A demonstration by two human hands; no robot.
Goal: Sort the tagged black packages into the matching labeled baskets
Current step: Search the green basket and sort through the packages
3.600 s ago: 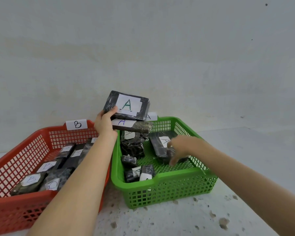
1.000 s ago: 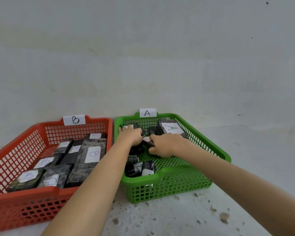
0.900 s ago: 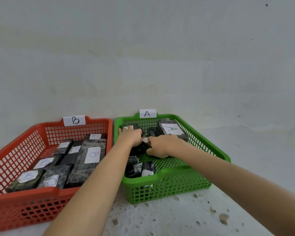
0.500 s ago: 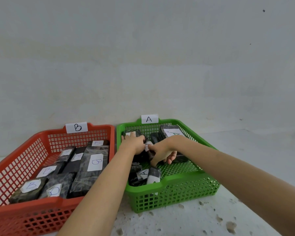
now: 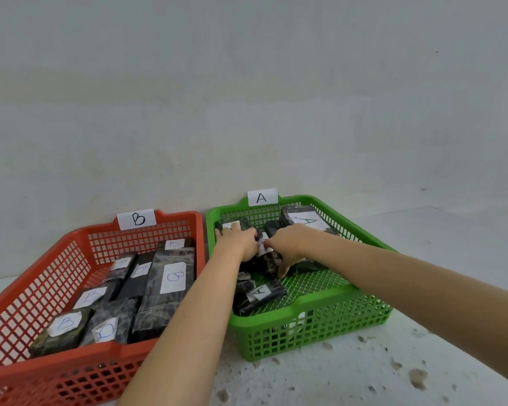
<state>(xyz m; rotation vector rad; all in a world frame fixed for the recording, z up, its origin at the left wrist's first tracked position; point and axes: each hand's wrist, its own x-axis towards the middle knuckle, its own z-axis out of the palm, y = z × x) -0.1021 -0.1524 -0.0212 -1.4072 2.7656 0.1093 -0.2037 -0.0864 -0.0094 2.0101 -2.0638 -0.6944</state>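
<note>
Both hands reach into the green basket (image 5: 320, 306) labelled A. My left hand (image 5: 238, 240) lies over black packages at its back left, fingers curled down on them. My right hand (image 5: 288, 244) grips a small black package (image 5: 272, 260) in the middle, thumb below and fingers over it. A large package tagged A (image 5: 304, 219) leans at the basket's back right. Another A package (image 5: 260, 293) lies at its front left. The red basket (image 5: 71, 367) labelled B holds several black packages tagged B (image 5: 173, 278).
The two baskets stand side by side on a speckled white surface (image 5: 349, 376), against a plain pale wall (image 5: 247, 98). Paper labels stand on each basket's back rim, B (image 5: 136, 218) and A (image 5: 262, 197).
The large A package I held up 3.6 s ago now lies in the green basket. Over the last second both hands stayed among the packages in its middle, shifting only slightly.
</note>
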